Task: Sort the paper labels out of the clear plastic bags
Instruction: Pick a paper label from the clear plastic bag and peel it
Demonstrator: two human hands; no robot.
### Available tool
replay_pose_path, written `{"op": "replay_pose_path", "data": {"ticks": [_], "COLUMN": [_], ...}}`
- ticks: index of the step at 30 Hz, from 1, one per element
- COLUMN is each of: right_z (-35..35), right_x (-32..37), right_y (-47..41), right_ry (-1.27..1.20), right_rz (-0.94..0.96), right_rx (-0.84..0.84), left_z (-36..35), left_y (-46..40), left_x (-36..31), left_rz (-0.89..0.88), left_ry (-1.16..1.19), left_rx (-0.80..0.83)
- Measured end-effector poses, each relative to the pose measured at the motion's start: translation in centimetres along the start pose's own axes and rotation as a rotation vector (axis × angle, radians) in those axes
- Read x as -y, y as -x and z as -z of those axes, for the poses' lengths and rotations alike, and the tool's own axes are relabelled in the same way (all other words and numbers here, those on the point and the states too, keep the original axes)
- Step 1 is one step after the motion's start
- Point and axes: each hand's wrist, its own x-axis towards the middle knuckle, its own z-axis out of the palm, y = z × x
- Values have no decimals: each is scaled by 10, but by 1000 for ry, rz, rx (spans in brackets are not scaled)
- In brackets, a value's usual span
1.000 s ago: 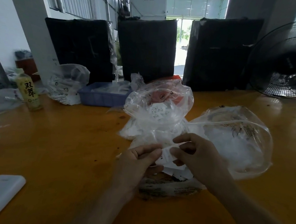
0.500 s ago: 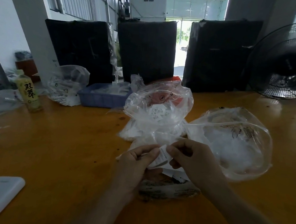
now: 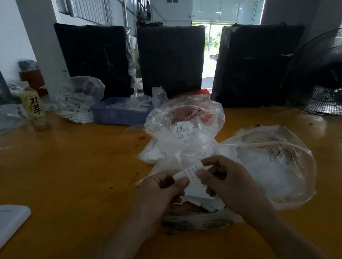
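Pinching one white printed paper label, left hand and right hand fingers grip opposite ends.

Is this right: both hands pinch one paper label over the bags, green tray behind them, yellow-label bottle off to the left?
Not quite. The head view shows the tray is blue, not green. The rest holds: left hand and right hand both pinch the paper label over the bags, and the yellow-label bottle stands off to the left.
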Motion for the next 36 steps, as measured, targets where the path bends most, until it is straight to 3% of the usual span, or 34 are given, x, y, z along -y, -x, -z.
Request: {"op": "replay_pose_path", "data": {"ticks": [3,10,15,24,26,28,30,33,36], "right_z": [9,23,6,23,33,50,69,79,70], "right_x": [4,36,34,30,20,3,-12,-32,-47], "right_y": [-9,-114,-161,-114,-90,-66,-44,-28,-27], "right_ry": [82,221,272,17,169,542,891,1190,1159], "right_rz": [-6,-34,-255,-190,-131,-68,-139,-300,-311], "right_rx": [36,-341,-238,-237,-290,-364,-346,-128,65], "left_z": [-2,-7,-4,-4,-5,-5,-5,-5,-5], "left_y": [1,-1,-2,-1,-1,-1,-1,-1,-2], "left_x": [0,3,5,4,3,3,3,5,5], "left_rz": [-29,-43,-49,-52,-46,-42,-40,-34,-19], "left_ry": [-3,-34,-19,-1,-4,-1,-13,-15,16], "left_rx": [-1,-16,-10,-9,-12,-8,-5,-9,-13]}}
